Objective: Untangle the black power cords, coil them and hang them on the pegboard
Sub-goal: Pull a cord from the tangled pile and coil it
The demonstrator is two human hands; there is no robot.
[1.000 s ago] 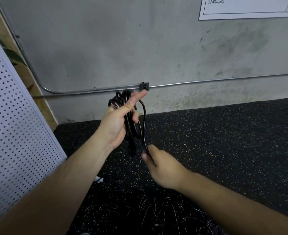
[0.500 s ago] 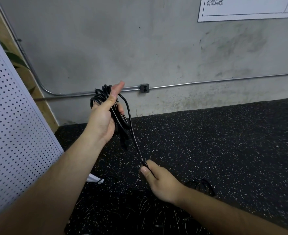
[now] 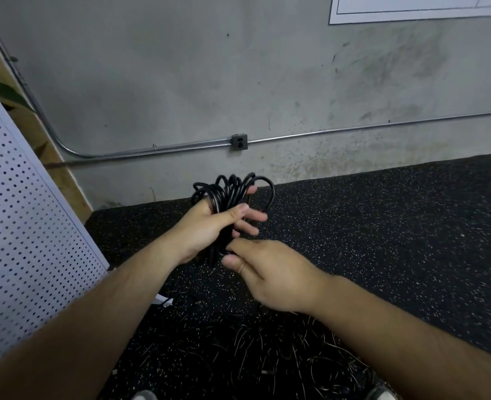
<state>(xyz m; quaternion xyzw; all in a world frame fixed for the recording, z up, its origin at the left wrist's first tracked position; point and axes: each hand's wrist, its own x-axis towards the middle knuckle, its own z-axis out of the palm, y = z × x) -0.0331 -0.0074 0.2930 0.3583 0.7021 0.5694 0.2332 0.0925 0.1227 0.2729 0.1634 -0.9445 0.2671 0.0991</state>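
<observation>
Loops of black power cord (image 3: pixel 232 192) stand bunched in the left hand (image 3: pixel 206 229), thumb clamped across them and fingers curled behind. The right hand (image 3: pixel 270 272) pinches the bundle's lower end between thumb and forefinger, just below the left. Under both forearms a tangle of more cords (image 3: pixel 267 350) lies on the black speckled floor (image 3: pixel 382 226). A white pegboard (image 3: pixel 22 226) fills the left side, near the left arm. Behind stands a grey concrete wall (image 3: pixel 180 82) with a metal conduit (image 3: pixel 354 129) and an outlet box (image 3: pixel 239 142).
</observation>
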